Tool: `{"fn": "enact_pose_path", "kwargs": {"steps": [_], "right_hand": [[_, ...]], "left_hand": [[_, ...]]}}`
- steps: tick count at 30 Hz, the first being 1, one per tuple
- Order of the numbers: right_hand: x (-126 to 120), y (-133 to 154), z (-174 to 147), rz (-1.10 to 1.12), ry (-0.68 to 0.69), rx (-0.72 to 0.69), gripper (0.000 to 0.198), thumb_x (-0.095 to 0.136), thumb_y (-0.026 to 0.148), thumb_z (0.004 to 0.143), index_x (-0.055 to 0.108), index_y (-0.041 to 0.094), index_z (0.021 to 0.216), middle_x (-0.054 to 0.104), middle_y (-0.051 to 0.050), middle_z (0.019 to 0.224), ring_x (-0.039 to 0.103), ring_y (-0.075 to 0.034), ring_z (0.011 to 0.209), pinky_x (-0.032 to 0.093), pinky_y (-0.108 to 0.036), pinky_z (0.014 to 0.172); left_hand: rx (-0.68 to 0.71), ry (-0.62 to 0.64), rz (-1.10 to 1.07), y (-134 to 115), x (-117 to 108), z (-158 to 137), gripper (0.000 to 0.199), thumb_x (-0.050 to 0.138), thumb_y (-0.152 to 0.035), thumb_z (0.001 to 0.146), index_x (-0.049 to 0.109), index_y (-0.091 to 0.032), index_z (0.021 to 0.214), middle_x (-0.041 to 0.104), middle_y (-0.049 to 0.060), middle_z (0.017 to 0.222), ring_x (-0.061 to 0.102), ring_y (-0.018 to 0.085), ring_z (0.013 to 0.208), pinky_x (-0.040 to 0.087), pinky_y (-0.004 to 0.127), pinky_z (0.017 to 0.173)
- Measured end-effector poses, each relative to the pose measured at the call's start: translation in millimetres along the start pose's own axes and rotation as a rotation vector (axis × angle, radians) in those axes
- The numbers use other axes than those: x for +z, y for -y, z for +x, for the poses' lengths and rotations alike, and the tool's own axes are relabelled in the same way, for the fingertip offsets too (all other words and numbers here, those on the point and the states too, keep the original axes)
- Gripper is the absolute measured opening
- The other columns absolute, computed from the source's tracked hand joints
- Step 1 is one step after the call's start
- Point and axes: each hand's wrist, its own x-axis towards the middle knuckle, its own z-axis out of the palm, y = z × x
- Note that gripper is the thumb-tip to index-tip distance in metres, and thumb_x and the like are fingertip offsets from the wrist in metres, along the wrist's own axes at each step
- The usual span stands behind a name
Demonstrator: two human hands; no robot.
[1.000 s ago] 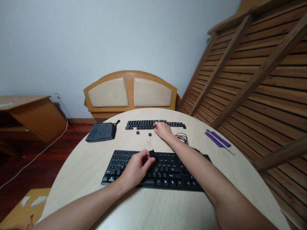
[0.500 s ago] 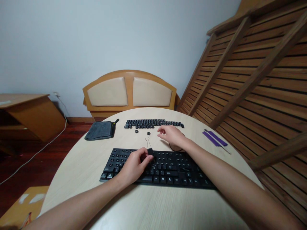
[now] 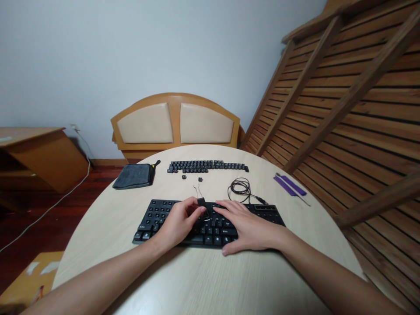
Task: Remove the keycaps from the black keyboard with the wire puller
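A black keyboard point(image 3: 210, 239) lies near the front of the round table, many of its keys stripped of their caps. My left hand point(image 3: 183, 218) is closed around the black handle of a wire keycap puller point(image 3: 201, 202), whose thin wires stick out at the far end and over the keys at the near end. With fingers spread, my right hand point(image 3: 244, 223) rests on the keyboard's right half, the thumb at its front edge. Beyond, removed keycaps point(image 3: 193, 166) stand in rows, and two loose keycaps point(image 3: 200, 179) lie just in front of them.
A coiled black cable point(image 3: 241, 188) lies behind the keyboard. A dark zipped pouch point(image 3: 134, 176) is at the table's left; a purple cloth strip with a thin metal tool point(image 3: 290, 186) is at the right. Wooden slats point(image 3: 354, 109) lean beyond the right edge.
My right hand has come from above the loose keycaps down onto the keyboard's right half, uncovering the cable. My left hand still grips the keycap puller. The view has shifted slightly.
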Motion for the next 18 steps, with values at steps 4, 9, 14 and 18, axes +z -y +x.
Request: {"fn": "enact_pose_path", "kwargs": {"steps": [4,9,14,18], "right_hand": [[5.7,2.5,5.6,-0.008,-0.033,-0.01,0.102,0.071,0.069,0.065,0.037,0.022,0.149,0.031,-0.012,0.155,0.024,-0.036,0.142,0.02,-0.053,0.116],[11.6,6.9,9.3,-0.009,-0.057,-0.004,0.101,0.071,0.069,0.065,0.039,0.021,0.147,0.031,-0.012,0.155,0.023,-0.035,0.142,0.019,-0.053,0.116],[16.6,8.9,11.0,0.014,-0.088,-0.006,0.1,0.072,0.069,0.064,0.041,0.022,0.147,0.032,-0.012,0.155,0.024,-0.036,0.142,0.018,-0.054,0.116],[16.5,9.6,10.7,0.012,-0.093,-0.006,0.099,0.072,0.068,0.065,0.042,0.022,0.146,0.032,-0.012,0.155,0.025,-0.035,0.142,0.018,-0.053,0.116]], "left_hand": [[-0.021,0.022,-0.021,1.2,0.1,0.2,0.023,0.055,-0.036,0.091,0.058,-0.017,0.079,0.063,0.0,0.072,0.057,0.016,0.068,0.043,0.027,0.066],[-0.03,0.048,-0.018,-0.2,-1.4,-0.3,0.024,0.054,-0.036,0.092,0.057,-0.017,0.078,0.062,-0.001,0.07,0.057,0.016,0.068,0.043,0.027,0.067],[-0.032,0.08,-0.008,-1.8,-3.1,-0.2,0.024,0.053,-0.036,0.092,0.058,-0.017,0.078,0.063,-0.001,0.07,0.058,0.016,0.067,0.043,0.027,0.067],[-0.024,0.099,-0.014,-0.5,-4.6,0.7,0.023,0.053,-0.035,0.092,0.059,-0.017,0.079,0.065,0.0,0.071,0.059,0.017,0.069,0.045,0.028,0.068]]}}
